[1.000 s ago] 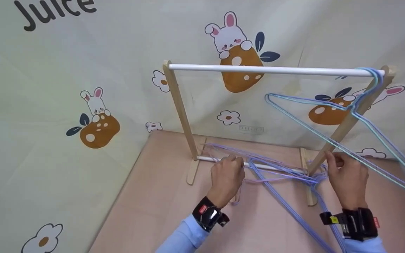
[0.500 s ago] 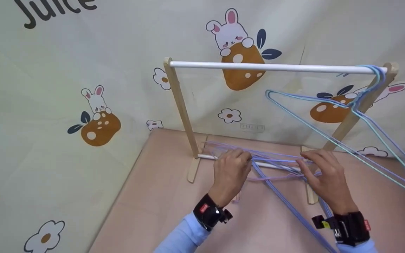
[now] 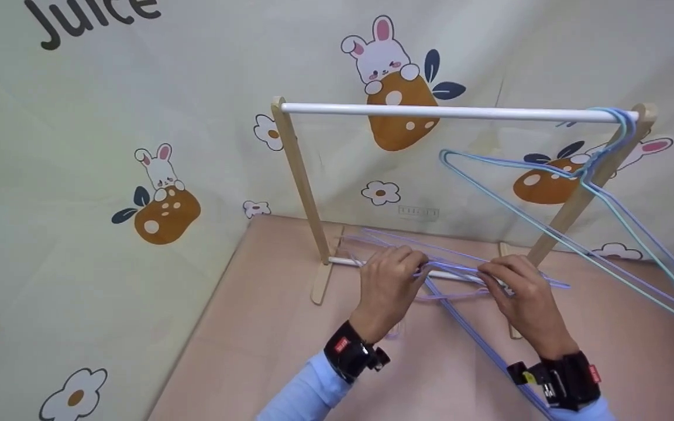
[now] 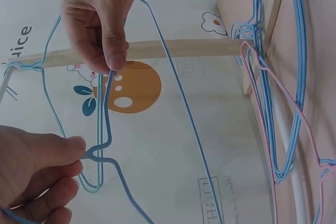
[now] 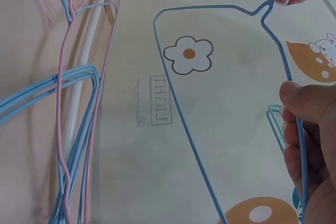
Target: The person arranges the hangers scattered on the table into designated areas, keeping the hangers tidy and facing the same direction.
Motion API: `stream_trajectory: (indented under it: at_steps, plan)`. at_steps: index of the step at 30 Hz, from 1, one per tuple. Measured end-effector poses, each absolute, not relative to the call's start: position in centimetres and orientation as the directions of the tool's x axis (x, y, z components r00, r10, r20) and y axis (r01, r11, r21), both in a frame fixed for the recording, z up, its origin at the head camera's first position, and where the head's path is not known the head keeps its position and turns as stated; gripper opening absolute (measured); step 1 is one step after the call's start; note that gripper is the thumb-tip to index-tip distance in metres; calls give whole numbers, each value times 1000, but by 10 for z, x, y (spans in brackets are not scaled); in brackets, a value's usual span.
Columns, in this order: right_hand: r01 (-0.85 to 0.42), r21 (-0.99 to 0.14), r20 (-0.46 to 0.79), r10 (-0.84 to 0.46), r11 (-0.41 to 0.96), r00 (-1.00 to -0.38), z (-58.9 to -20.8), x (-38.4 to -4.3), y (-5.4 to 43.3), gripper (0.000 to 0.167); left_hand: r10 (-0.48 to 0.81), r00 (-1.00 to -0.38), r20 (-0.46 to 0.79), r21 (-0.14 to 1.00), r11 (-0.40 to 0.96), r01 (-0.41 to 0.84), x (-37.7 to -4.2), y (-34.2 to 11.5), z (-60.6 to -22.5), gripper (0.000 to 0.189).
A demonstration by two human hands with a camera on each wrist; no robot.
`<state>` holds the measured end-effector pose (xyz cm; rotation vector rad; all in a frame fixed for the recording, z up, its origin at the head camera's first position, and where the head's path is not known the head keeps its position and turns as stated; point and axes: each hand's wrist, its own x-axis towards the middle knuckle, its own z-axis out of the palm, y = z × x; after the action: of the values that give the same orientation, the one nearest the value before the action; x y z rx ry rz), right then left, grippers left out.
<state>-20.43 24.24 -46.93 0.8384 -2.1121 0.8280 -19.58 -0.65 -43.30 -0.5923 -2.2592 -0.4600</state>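
Hanger (image 5: 205,7) of thin blue wire, triangular, with a rounded corner, a small notch at each shoulder and a forked neck; I hold it raised on the near side of the wooden rack (image 3: 299,181). Both my hands are narrowed on it: the left hand (image 3: 388,289) pinches the neck, the right hand (image 3: 521,298) one shoulder. Far right, turquoise and blue hangers (image 3: 586,174) hang from the white top bar (image 3: 460,111); lower down, blue and pink ones gather beside the bottom bar.

pale backdrop (image 3: 214,76) (rabbit-printed), pink surface (image 3: 243,327)
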Motion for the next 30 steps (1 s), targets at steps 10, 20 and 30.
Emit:
stream_trajectory:
  at_steps: [10,20,30]
  plan:
    - [-743,-306,797,-266,596,-542,-467,-203,244,37,291,-552,782,220,699,680,-202,-14,-437,14]
    - [-693,-354,794,-189,627,-577,-466,-200,255,23,265,-588,764,304,657,690,-208,-42,-438,29]
    - [-641,-365,828,-80,676,-555,-451,-194,260,26,59,-733,677,498,696,516,-224,-84,-445,15]
